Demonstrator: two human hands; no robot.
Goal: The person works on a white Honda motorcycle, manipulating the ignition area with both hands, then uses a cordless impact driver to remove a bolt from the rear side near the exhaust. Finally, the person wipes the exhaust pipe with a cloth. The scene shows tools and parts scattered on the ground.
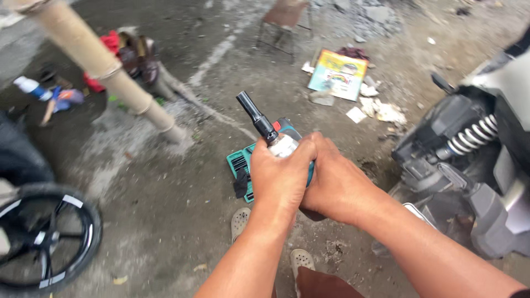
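Both hands, left hand (281,179) and right hand (337,185), clasp a teal power tool (279,140) above open concrete floor (165,221).

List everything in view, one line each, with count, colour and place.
power tool: 1, teal and silver, held in both hands at centre
socket: 1, black, on the tool's nose, pointing up-left
tool case: 1, teal, on the ground under the hands
pole: 1, tan, leaning at upper left
wheel: 1, black, lower left
scooter: 1, grey, at right, with a white spring
book: 1, yellow and blue, on the ground at top centre
stool: 1, rusty brown, top centre
sandals: 2, beige, bottom centre
left hand: 1, around the tool
right hand: 1, around the tool
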